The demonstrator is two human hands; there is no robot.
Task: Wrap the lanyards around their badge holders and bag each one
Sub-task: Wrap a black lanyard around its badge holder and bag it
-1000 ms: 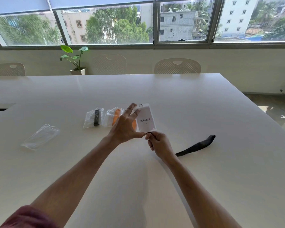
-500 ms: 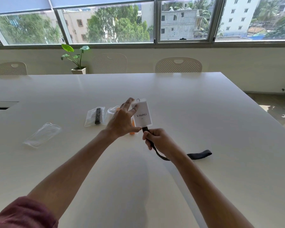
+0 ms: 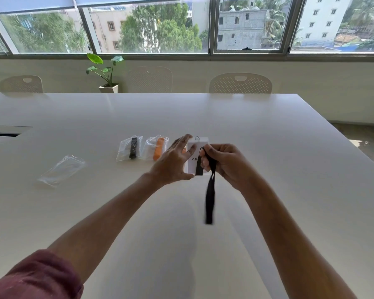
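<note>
Desk: a long white desk (image 3: 268,134) under a window wall (image 3: 147,29), chairs and a potted plant (image 3: 105,72) past its far edge.
Lanyard: the black lanyard (image 3: 209,201) hangs loose, one turn laid across the holder.
Right hand: the right hand (image 3: 227,164) has its fingers curled round the strap, likely pulling it taut for winding.
Left hand: the left hand (image 3: 174,162) pinches the badge holder (image 3: 195,160) upright above mid-desk, steadying it.
Empty bag: an empty clear bag (image 3: 62,170) lies toward the left edge, probably awaiting this badge.
Filled bags: further back, one bag (image 3: 129,147) contains a black-wrapped bundle, its neighbour (image 3: 157,147) an orange one.
</note>
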